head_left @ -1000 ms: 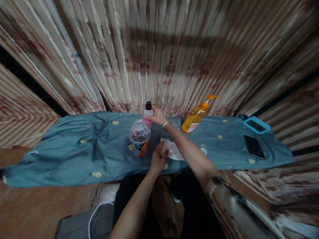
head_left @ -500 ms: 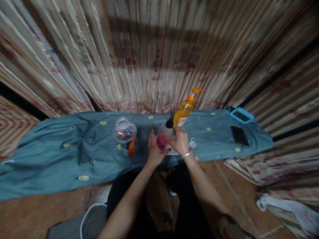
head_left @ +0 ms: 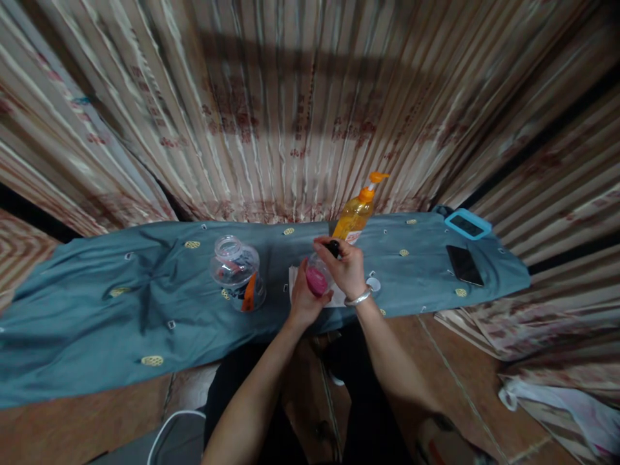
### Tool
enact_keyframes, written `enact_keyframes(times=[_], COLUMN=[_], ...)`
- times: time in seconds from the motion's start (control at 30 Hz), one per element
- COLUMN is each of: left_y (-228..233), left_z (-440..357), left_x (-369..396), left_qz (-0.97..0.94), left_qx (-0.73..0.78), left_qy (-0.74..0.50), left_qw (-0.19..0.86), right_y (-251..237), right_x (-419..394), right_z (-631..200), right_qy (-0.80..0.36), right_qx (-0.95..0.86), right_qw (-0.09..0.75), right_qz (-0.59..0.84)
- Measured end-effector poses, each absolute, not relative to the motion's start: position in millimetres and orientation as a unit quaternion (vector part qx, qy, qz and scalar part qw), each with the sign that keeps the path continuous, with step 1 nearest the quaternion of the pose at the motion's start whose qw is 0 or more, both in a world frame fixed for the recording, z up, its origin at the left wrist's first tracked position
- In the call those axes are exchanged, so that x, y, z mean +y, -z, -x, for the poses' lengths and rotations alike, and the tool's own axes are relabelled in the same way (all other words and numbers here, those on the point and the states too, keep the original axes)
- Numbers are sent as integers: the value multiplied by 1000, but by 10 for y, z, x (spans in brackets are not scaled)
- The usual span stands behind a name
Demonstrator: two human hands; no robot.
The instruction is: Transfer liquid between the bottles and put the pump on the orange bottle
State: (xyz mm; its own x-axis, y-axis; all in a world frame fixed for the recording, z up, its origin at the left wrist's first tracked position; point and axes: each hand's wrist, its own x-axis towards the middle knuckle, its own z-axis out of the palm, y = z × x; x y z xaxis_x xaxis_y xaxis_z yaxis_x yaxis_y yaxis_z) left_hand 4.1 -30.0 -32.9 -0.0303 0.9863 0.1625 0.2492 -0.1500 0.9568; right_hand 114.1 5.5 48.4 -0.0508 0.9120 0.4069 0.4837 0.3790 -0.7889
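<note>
A clear bottle with pink liquid (head_left: 316, 280) is tilted between my hands, above a white sheet (head_left: 294, 276) on the cloth. My left hand (head_left: 306, 298) wraps round its lower body from the left. With fingers closed, my right hand (head_left: 346, 263) grips the black cap (head_left: 333, 247) at its top; whether the cap is loose from the neck I cannot tell. Just behind stands a pump bottle of yellow liquid (head_left: 352, 218) with an orange pump head. A small white round lid (head_left: 373, 284) lies beside my right wrist.
To the left stands a clear plastic jar (head_left: 238, 271) with an orange and dark label. On the right lie a black phone (head_left: 464, 265) and a blue-framed device (head_left: 467, 225). A teal patterned cloth (head_left: 97, 323) covers the narrow table; a pleated curtain (head_left: 271, 97) hangs behind.
My right hand has moved from the bottle's shoulder up onto the black cap. The bottle has tipped more, and the view has shifted slightly.
</note>
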Motion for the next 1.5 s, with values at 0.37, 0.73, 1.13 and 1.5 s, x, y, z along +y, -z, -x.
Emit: enact_keyframes(times=[0.37,0.73,1.13,1.5], left_y=[357,368,433,400], left_z=[51,60,80,63], left_x=[-315,-281,-313,-319], left_qz=[-601,-639,-629,-632], left_qx=[506,493,497,500], left_qy=[-472,-457,-469,-459], left_qw=[401,374,370,374], right_y=[-509,-304,-339,-360], right_x=[22,54,-10,-22], right_z=[-1193,-1610,-1596,-1584], right_qy=[-321,-346,-319,-325], right_qx=[-710,-644,-645,-659], right_qw=[447,550,543,527], right_qz=[438,404,433,426])
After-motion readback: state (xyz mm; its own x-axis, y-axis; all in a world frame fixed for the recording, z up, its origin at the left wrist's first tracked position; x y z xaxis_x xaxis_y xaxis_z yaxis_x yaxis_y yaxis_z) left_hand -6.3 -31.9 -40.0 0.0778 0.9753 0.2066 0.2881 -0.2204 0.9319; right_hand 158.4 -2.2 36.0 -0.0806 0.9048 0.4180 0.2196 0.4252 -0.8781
